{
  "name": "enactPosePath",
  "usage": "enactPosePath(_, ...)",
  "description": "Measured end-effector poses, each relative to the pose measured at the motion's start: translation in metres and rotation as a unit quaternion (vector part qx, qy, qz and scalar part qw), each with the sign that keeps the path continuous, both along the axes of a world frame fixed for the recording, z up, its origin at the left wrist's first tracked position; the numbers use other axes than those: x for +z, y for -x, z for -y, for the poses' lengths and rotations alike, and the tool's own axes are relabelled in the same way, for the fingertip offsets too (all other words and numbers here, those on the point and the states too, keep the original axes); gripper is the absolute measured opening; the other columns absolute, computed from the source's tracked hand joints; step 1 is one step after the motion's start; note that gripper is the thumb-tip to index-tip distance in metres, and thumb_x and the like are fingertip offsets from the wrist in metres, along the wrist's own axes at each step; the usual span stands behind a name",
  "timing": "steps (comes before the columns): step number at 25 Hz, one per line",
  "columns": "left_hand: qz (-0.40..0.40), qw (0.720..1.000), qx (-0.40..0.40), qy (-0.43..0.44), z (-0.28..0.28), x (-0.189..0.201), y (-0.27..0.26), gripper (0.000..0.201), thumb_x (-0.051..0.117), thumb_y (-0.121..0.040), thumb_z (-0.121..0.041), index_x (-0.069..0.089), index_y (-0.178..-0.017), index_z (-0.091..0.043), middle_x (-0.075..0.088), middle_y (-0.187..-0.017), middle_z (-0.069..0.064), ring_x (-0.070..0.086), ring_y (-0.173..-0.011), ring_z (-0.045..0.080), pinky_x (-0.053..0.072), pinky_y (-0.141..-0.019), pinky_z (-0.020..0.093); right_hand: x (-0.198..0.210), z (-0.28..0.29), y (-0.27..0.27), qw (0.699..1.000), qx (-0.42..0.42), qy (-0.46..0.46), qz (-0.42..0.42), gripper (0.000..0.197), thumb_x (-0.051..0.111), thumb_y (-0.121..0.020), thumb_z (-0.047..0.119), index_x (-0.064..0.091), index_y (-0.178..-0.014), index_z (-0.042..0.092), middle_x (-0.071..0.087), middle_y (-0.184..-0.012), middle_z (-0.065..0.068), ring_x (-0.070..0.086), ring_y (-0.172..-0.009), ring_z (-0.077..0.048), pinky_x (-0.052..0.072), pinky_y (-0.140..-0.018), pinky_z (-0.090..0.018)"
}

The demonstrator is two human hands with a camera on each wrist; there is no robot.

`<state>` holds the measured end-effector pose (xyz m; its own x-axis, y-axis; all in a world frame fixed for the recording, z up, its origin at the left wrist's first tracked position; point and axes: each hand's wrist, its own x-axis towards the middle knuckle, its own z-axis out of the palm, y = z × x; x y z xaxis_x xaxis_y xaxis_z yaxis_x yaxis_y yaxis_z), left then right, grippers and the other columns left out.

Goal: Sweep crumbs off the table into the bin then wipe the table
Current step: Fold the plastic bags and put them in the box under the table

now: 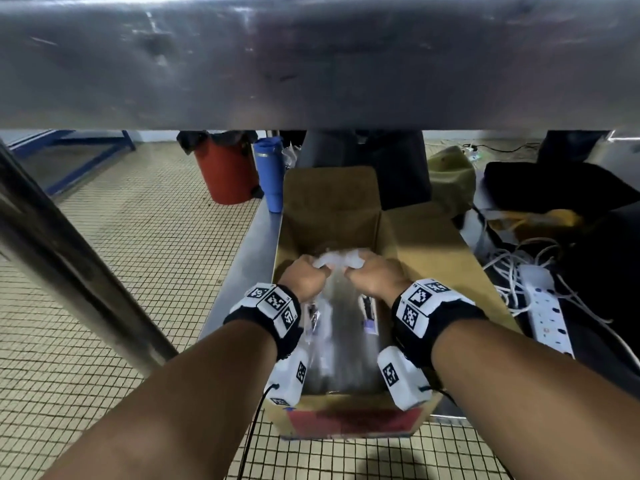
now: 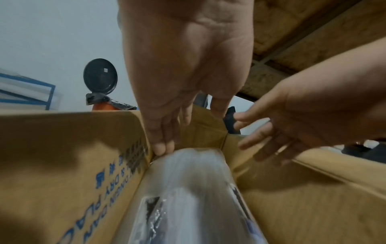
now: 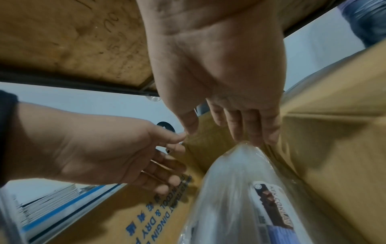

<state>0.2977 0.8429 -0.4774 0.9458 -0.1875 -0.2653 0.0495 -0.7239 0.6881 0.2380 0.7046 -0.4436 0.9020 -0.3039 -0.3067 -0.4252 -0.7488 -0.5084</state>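
I look under the metal table (image 1: 311,64) at an open cardboard box (image 1: 332,202) on a lower shelf. A clear plastic package (image 1: 341,334) lies lengthwise inside it. Both hands reach into the box at the package's far end. My left hand (image 1: 304,277) has straight fingers whose tips touch the plastic (image 2: 188,181) at the box's left wall (image 2: 73,148). My right hand (image 1: 375,277) also has straight fingers, tips on the top of the plastic (image 3: 229,181). In the wrist views the left hand (image 2: 165,145) and right hand (image 3: 240,132) hold nothing. No crumbs or cloth are in view.
A red bin (image 1: 225,171) with a black liner stands on the tiled floor behind, a blue tumbler (image 1: 272,171) beside it. A table leg (image 1: 69,265) slants at left. A white power strip (image 1: 545,306) with tangled cables and dark bags lies at right.
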Motion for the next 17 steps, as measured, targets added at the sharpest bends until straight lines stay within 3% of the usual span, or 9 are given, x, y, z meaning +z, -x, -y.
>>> enactPosePath(2, 0.003, 1.0, -0.02, -0.022, -0.002, 0.0, 0.006, 0.047, 0.055, -0.091, -0.045, 0.058, -0.126, -0.013, 0.062, -0.128, 0.011, 0.057, -0.117, 0.029, 0.043, -0.103, 0.036, -0.004, -0.002, -0.002, 0.998, 0.047, 0.027, 0.006, 0.066, 0.049, -0.093, 0.05, 0.028, -0.15, 0.025, 0.042, -0.149, -0.008, 0.044, -0.133, -0.029, 0.038, -0.1, -0.029)
enactPosePath(6, -0.012, 0.993, -0.065, -0.1, -0.01, 0.017, 0.033, 0.054, 0.05, -0.096, -0.043, 0.047, -0.139, -0.011, 0.049, -0.143, 0.01, 0.044, -0.133, 0.028, 0.035, -0.108, 0.031, -0.003, -0.006, 0.013, 0.996, 0.086, 0.018, -0.034, 0.065, 0.05, -0.091, 0.054, 0.032, -0.148, 0.028, 0.044, -0.148, -0.005, 0.044, -0.133, -0.027, 0.037, -0.107, -0.033)
enactPosePath(9, -0.059, 0.992, -0.062, -0.094, -0.022, 0.033, 0.063, 0.05, 0.052, -0.096, -0.04, 0.053, -0.133, -0.008, 0.051, -0.138, 0.011, 0.051, -0.126, 0.029, 0.04, -0.101, 0.029, 0.005, -0.012, 0.04, 0.992, 0.108, -0.026, -0.06, 0.063, 0.055, -0.087, 0.051, 0.041, -0.143, 0.025, 0.053, -0.14, -0.008, 0.053, -0.124, -0.028, 0.04, -0.107, -0.04)
enactPosePath(11, -0.086, 0.991, -0.067, -0.083, -0.03, 0.047, 0.084, 0.044, 0.054, -0.095, -0.038, 0.059, -0.125, -0.006, 0.057, -0.13, 0.011, 0.056, -0.119, 0.03, 0.043, -0.097, 0.029, 0.022, -0.016, 0.061, 0.991, 0.115, -0.028, -0.069, 0.057, 0.057, -0.087, 0.05, 0.047, -0.138, 0.025, 0.057, -0.135, -0.008, 0.054, -0.122, -0.029, 0.041, -0.105, -0.039)
enactPosePath(14, -0.127, 0.984, -0.069, -0.101, -0.044, 0.081, 0.114, 0.048, 0.051, -0.098, -0.034, 0.049, -0.137, -0.006, 0.049, -0.141, 0.013, 0.049, -0.128, 0.03, 0.037, -0.102, 0.03, 0.062, -0.025, 0.092, 0.99, 0.113, -0.032, -0.077, 0.06, 0.057, -0.089, 0.049, 0.044, -0.141, 0.024, 0.052, -0.141, -0.009, 0.049, -0.128, -0.029, 0.041, -0.106, -0.036)
enactPosePath(17, -0.134, 0.982, -0.077, -0.112, -0.055, 0.122, 0.135, 0.048, 0.05, -0.098, -0.034, 0.05, -0.137, -0.008, 0.052, -0.139, 0.014, 0.05, -0.127, 0.029, 0.039, -0.099, 0.029, 0.104, -0.034, 0.114, 0.988, 0.119, -0.048, -0.087, 0.061, 0.056, -0.091, 0.046, 0.04, -0.144, 0.021, 0.05, -0.142, -0.008, 0.046, -0.132, -0.026, 0.039, -0.107, -0.036)
